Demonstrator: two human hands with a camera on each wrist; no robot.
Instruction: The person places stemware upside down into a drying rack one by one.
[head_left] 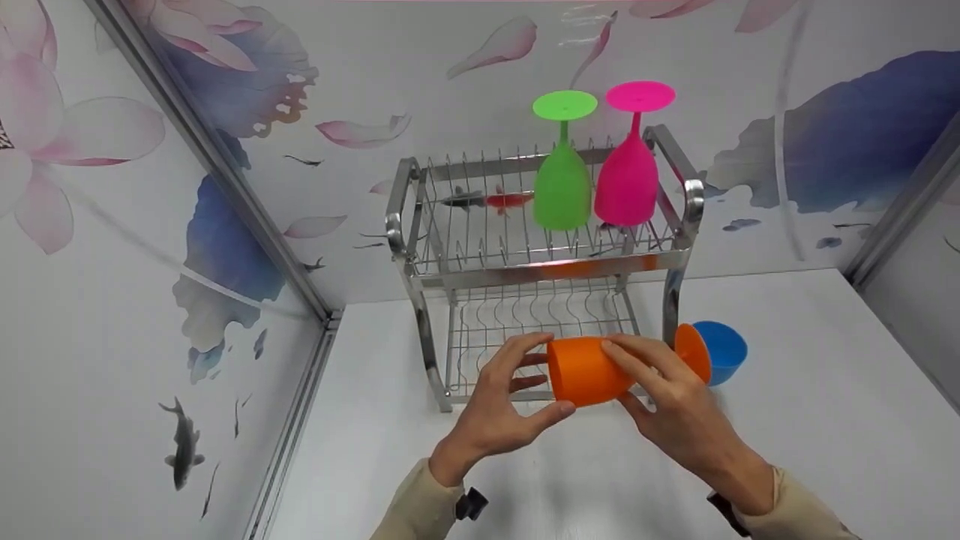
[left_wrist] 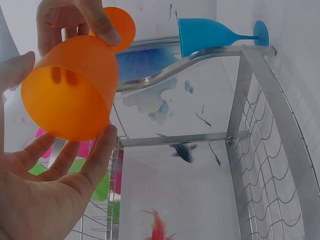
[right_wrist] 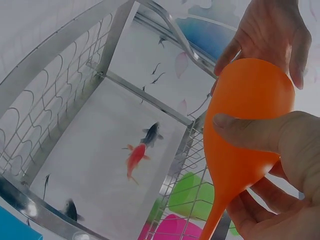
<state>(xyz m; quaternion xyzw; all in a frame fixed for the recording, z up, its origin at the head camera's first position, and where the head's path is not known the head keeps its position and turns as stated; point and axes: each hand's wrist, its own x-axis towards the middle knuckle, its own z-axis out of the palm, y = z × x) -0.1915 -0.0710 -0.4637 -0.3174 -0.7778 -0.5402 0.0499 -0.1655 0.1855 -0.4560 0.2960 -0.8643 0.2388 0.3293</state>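
Observation:
An orange plastic goblet (head_left: 589, 371) is held sideways between both hands in front of the rack, its mouth toward the left. My right hand (head_left: 679, 405) grips the bowl near its narrow end, thumb along one side in the right wrist view. Around the rim, my left hand (head_left: 499, 405) spreads its thumb and fingers, with fingertips at the edge in the left wrist view. The goblet's hollow bowl (left_wrist: 67, 105) faces the left palm. Beyond the right hand, a blue goblet (head_left: 724, 352) lies on its side, partly hidden by the orange foot.
A two-tier metal dish rack (head_left: 551, 274) stands against the patterned back wall. On its upper tier, a green goblet (head_left: 562, 187) and a pink goblet (head_left: 626, 187) stand upside down at the right. The white tabletop (head_left: 810, 375) extends around the rack, with a wall panel (head_left: 112, 315) at left.

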